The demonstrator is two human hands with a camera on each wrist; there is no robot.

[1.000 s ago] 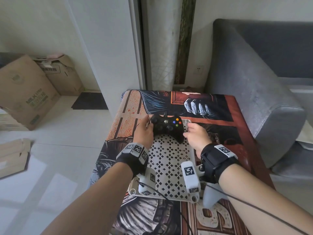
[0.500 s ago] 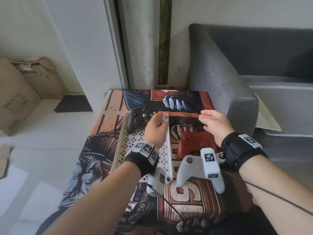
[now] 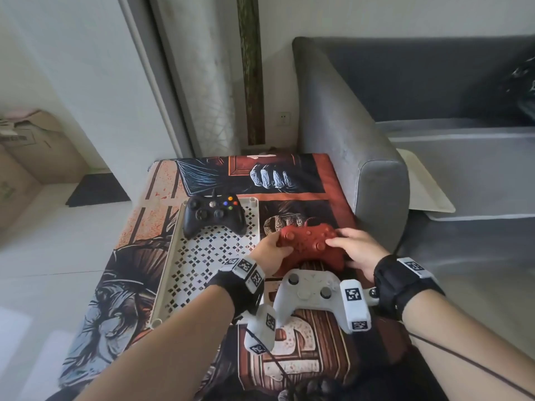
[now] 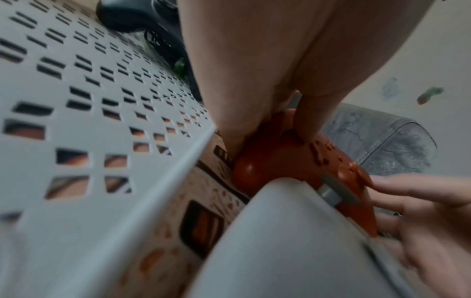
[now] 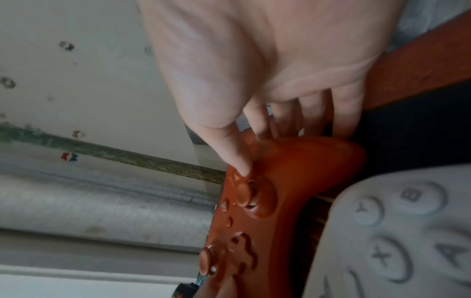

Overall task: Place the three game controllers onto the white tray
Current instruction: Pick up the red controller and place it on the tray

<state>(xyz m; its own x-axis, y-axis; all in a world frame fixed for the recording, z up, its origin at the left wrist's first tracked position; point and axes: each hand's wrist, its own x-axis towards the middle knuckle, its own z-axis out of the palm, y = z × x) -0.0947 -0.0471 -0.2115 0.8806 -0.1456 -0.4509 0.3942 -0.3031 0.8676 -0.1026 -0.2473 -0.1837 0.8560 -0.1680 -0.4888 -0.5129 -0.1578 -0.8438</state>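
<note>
Three game controllers are in view, one of each colour. The black controller (image 3: pixel 214 216) lies on the far end of the white tray (image 3: pixel 173 264), touching or nearly touching its far rim, with a cable leading off behind it. The red controller (image 3: pixel 311 244) sits off the tray, just beside its right rim, on the printed tabletop (image 3: pixel 292 180). The white controller (image 3: pixel 307 296) lies nearer the person, close against the red one's near side, also off the tray, toward the table's near right corner.

Both hands are on the red controller. The left hand (image 3: pixel 270 251) wraps its left grip, thumb on top and fingers curled beneath. The right hand (image 3: pixel 357 250) clasps the right grip, thumb (image 5: pixel 229 149) pressing near the face buttons and fingers hooked behind the body. Whether it rests on the table or is raised cannot be told.

One tray only: its perforated floor is bare from the black controller's grips down to the near rim, the widest open room on the table. A narrow strip of tabletop lies between the tray's left rim and the table's left edge. On the right, the table's edge runs close alongside a grey sofa arm (image 3: pixel 356 157), leaving little space there. Two cardboard boxes (image 3: pixel 31 146) stand on the floor at far left.
</note>
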